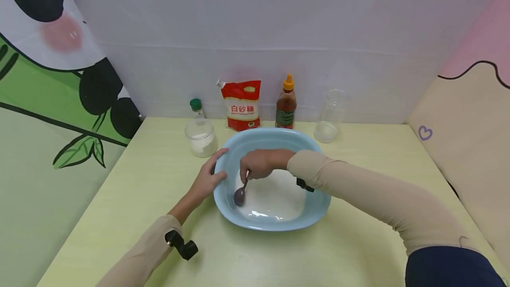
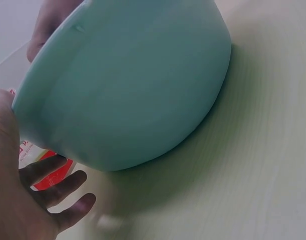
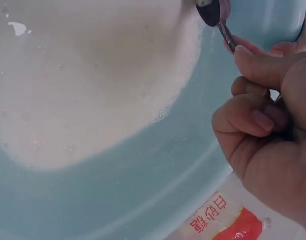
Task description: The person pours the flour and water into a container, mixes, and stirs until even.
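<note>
A light blue basin stands on the table with a milky white liquid in it. My left hand grips the basin's left rim, thumb over the edge; in the left wrist view its other fingers spread beside the outer wall. Over the basin, my right hand pinches the handle of a small dark spoon. The spoon's bowl is at the left edge of the liquid. In the right wrist view, thumb and index finger meet on the handle, and small bubbles show on the liquid.
Behind the basin stand a glass jar of white contents, a green-capped bottle partly hidden by it, a red and white sugar pouch, a sauce bottle with an orange cap, and a clear glass. A wall backs the table.
</note>
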The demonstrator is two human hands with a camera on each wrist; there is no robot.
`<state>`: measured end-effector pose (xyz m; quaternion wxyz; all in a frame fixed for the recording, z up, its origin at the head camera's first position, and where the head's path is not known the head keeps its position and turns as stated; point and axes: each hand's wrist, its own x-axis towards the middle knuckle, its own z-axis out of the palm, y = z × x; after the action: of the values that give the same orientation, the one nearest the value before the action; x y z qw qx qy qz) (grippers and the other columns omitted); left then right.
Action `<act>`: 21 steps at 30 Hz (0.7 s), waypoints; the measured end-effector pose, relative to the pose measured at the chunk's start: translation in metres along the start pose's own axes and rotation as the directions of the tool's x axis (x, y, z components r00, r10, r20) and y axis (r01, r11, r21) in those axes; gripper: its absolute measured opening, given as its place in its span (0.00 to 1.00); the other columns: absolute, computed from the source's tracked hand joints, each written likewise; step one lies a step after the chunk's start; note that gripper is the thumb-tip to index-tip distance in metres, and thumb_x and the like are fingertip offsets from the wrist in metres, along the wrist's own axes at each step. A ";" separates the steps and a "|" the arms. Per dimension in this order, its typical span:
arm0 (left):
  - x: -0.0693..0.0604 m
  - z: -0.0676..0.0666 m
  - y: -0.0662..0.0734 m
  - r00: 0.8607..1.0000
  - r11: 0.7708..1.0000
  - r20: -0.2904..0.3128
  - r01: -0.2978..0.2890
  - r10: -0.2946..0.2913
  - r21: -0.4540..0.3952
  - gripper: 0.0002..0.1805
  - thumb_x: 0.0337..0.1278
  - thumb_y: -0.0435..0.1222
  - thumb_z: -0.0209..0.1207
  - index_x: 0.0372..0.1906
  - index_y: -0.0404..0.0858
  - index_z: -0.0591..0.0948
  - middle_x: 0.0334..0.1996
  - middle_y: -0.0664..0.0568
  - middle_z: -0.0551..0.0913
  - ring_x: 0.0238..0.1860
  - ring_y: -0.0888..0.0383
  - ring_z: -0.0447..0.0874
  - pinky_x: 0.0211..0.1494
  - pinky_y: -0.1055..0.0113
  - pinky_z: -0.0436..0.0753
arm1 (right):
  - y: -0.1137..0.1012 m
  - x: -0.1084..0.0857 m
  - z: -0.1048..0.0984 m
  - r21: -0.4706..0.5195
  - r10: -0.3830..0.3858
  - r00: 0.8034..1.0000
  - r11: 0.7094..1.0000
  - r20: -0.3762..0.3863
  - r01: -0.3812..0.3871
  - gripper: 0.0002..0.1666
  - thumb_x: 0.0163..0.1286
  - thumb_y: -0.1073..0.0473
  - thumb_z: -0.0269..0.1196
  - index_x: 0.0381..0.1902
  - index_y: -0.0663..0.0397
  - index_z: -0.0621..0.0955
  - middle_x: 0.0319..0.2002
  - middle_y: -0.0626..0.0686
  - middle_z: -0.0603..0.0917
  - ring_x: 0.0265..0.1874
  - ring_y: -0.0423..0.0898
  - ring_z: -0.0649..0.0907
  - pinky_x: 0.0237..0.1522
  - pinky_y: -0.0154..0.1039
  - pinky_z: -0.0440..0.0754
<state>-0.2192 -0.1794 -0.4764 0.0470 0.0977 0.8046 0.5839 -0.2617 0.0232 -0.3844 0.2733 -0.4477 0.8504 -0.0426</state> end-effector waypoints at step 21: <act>0.001 0.001 0.005 1.000 1.000 0.001 0.005 -0.005 0.020 0.39 0.55 0.24 0.51 0.76 0.40 0.62 0.78 0.38 0.56 0.68 0.37 0.67 0.65 0.48 0.74 | 0.055 -0.050 -0.019 -0.117 0.463 0.872 0.868 -0.161 -0.483 0.12 0.76 0.53 0.56 0.46 0.56 0.80 0.31 0.52 0.75 0.34 0.50 0.76 0.38 0.41 0.75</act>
<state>-0.2198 -0.1770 -0.4716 0.0482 0.0964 0.8105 0.5758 -0.2890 0.0917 -0.3646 0.1850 -0.2415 0.9506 0.0625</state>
